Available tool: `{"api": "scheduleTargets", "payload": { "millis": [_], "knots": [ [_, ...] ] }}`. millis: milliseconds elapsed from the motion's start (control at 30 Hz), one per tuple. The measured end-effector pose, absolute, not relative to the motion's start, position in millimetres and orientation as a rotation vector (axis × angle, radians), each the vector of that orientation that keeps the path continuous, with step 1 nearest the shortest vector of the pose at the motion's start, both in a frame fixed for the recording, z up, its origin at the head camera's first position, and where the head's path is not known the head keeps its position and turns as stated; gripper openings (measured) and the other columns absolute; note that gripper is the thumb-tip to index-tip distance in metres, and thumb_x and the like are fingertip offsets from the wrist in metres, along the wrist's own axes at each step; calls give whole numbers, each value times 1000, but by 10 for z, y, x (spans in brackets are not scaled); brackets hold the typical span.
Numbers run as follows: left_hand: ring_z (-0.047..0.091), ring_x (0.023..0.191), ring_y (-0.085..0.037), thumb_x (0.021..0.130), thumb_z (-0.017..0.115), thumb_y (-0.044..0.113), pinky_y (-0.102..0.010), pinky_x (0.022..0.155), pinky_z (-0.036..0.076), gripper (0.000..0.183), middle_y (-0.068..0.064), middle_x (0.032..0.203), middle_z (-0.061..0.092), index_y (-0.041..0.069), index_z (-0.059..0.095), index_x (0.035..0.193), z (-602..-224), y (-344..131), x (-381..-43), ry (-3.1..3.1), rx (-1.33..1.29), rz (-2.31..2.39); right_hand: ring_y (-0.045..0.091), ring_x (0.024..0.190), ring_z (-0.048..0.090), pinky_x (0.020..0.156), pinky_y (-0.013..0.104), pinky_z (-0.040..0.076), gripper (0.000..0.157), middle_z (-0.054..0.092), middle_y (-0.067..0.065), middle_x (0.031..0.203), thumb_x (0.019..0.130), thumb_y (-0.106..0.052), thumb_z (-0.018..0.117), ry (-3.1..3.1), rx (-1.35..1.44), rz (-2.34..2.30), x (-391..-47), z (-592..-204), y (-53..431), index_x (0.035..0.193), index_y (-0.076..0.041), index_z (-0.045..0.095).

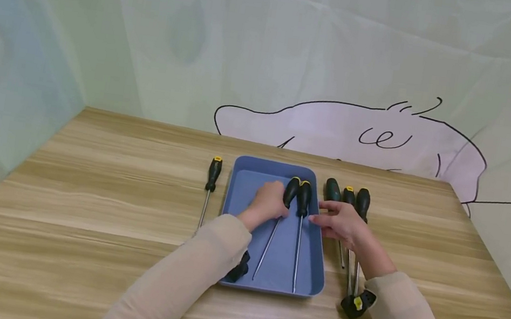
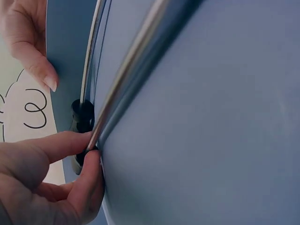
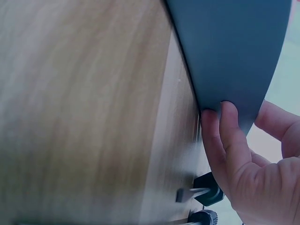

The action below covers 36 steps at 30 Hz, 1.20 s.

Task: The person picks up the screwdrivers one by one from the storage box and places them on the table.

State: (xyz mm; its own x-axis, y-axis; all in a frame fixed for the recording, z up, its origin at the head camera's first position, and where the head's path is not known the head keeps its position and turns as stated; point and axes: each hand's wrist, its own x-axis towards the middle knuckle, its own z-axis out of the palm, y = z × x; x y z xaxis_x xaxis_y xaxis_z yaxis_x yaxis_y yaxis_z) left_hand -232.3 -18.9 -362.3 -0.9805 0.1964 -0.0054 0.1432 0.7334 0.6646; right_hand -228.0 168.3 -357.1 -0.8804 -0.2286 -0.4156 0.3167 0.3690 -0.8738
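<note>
A blue tray [image 1: 245, 180] holds two screwdrivers with black-and-yellow handles. My left hand [image 1: 270, 201] reaches into it and pinches the left screwdriver [image 1: 290, 193] where handle meets shaft; in the left wrist view the thumb and index finger close round its shaft [image 2: 126, 70]. The other screwdriver [image 1: 303, 201] lies just to its right, tip toward me. At the tray's right side, my right hand [image 1: 343, 223] grips the wall. Its fingers press the outer face of the wall [image 3: 229, 56], while the thumb [image 2: 44, 75] reaches over the rim to the inside.
Right of the tray lie a dark green-handled screwdriver [image 1: 332, 190] and two black-handled ones [image 1: 349, 195], partly hidden by my right hand and wrist. Another screwdriver [image 1: 214, 173] lies left of the tray on the wooden table [image 1: 109, 188]. A printed cloth [image 1: 271, 47] hangs behind.
</note>
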Motion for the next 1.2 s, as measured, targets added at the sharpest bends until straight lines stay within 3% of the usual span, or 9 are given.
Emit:
{"api": "scheduleTargets", "payload": {
  "millis": [100, 300, 400, 600, 867, 1200],
  "knots": [
    [52, 55, -18, 69, 72, 0, -23, 51, 40, 17, -5, 61, 54, 0, 56, 73, -3629, -199, -2329, 2860, 287, 1086, 19, 89, 63, 81, 37, 53, 62, 50, 29, 124, 86, -5, 64, 2161, 77, -1533, -2284, -3571, 1678, 139, 8, 32],
    [53, 48, -14, 72, 65, -5, -19, 46, 44, 15, -9, 66, 56, 1, 51, 71, -3667, -267, -2346, 2720, 238, 1263, 18, 88, 63, 80, 36, 54, 62, 50, 29, 124, 86, -4, 63, 2164, 84, -1532, -2285, -3568, 1675, 139, 8, 32],
    [54, 50, -14, 73, 62, -7, -21, 47, 49, 10, -11, 74, 55, -4, 54, 78, -3655, -298, -2344, 2614, 166, 1378, 18, 87, 63, 80, 35, 54, 63, 50, 29, 124, 86, -4, 63, 2164, 83, -1535, -2287, -3568, 1673, 139, 8, 32],
    [56, 57, -18, 74, 61, -10, -24, 51, 54, 20, -17, 85, 57, -13, 57, 94, -3616, -326, -2325, 2465, 57, 1531, 18, 86, 63, 80, 36, 54, 62, 51, 29, 122, 86, -3, 63, 2161, 90, -1539, -2287, -3571, 1668, 138, 9, 33],
    [58, 61, -17, 77, 62, -11, -24, 55, 55, 39, -23, 99, 57, -15, 51, 113, -3631, -345, -2351, 2334, -51, 1640, 19, 88, 63, 82, 38, 53, 62, 51, 29, 124, 86, -4, 63, 2165, 87, -1529, -2281, -3568, 1668, 139, 8, 32],
    [57, 62, -16, 77, 60, -11, -26, 60, 55, 44, -19, 93, 56, -13, 46, 119, -3670, -398, -2407, 2261, -75, 1746, 17, 84, 63, 79, 36, 54, 61, 53, 28, 121, 86, -4, 64, 2159, 85, -1542, -2277, -3568, 1671, 138, 8, 34]
  ]
}}
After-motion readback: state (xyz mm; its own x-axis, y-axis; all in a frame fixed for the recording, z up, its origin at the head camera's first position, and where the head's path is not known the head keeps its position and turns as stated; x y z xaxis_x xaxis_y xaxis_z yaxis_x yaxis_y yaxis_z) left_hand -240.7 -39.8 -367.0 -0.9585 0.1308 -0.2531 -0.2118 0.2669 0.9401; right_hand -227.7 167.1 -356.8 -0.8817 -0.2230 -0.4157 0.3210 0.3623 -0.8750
